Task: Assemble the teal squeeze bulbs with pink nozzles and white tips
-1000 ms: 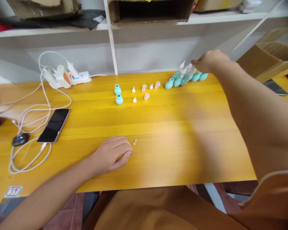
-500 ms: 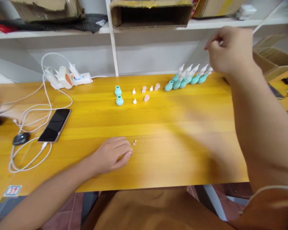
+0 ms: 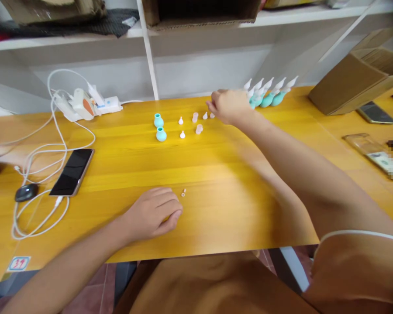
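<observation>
My right hand [image 3: 231, 106] is closed, its fingertips beside a small translucent pinkish piece [image 3: 212, 115] that it partly covers. Whatever it may hold is hidden. Behind that hand stands a group of teal bulbs with white pointed nozzles [image 3: 277, 97], partly covered. To its left are two white cone tips [image 3: 182, 134], a third [image 3: 205, 115], and two clear pinkish connectors [image 3: 199, 129]. Further left sit two open-necked teal bulbs [image 3: 161, 134]. Resting on the table, my left hand [image 3: 155, 212] is loosely curled with nothing seen in it, near two tiny pinkish parts [image 3: 183, 193].
A phone [image 3: 72, 172], white cables and a power strip [image 3: 109, 104] lie at the left. An open cardboard box [image 3: 350, 78] stands back right, near another phone [image 3: 376, 112] and a clear case [image 3: 363, 141]. Shelves [image 3: 196, 26] rise behind the table.
My right hand has swung left and down, from beyond the nozzled bulbs to the small parts. My left hand stays in place. The view has shifted slightly to the right and down.
</observation>
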`<control>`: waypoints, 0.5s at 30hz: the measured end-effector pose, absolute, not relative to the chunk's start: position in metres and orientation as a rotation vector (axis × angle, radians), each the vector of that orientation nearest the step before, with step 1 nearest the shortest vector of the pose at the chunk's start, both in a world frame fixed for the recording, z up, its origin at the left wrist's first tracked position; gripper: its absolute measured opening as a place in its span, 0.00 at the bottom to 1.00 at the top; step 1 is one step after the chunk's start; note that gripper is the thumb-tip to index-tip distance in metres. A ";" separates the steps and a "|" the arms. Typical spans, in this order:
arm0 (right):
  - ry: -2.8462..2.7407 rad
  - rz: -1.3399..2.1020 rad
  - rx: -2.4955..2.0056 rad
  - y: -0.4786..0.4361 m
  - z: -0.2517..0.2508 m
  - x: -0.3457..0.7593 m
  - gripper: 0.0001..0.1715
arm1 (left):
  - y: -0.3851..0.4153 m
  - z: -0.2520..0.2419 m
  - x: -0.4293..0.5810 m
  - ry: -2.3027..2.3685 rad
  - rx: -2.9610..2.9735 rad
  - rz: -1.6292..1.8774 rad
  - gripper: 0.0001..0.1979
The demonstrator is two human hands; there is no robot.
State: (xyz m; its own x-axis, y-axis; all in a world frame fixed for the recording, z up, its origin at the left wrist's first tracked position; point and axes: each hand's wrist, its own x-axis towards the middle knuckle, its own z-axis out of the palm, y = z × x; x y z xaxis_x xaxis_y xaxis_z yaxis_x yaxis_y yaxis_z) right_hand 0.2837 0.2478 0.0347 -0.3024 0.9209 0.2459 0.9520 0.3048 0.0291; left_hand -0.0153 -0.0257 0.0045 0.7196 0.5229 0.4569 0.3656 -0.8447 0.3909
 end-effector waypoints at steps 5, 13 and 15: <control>-2.506 -0.307 -1.755 0.266 0.016 0.265 0.33 | -0.026 0.004 -0.016 0.702 2.658 0.815 0.06; -2.594 -0.345 -1.843 0.265 0.009 0.260 0.28 | -0.026 0.004 -0.015 0.694 2.687 0.851 0.06; -2.606 -0.316 -1.833 0.261 0.012 0.261 0.28 | -0.026 0.004 -0.015 0.715 2.678 0.870 0.06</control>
State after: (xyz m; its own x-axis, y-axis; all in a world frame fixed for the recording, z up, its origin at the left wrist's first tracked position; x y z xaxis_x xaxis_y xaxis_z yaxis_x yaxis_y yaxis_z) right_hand 0.2607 0.2605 0.0125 -0.3431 0.9371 0.0638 0.9252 0.3255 0.1954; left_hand -0.0150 -0.0256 0.0035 0.7037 0.5175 0.4868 0.3772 -0.8527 0.3613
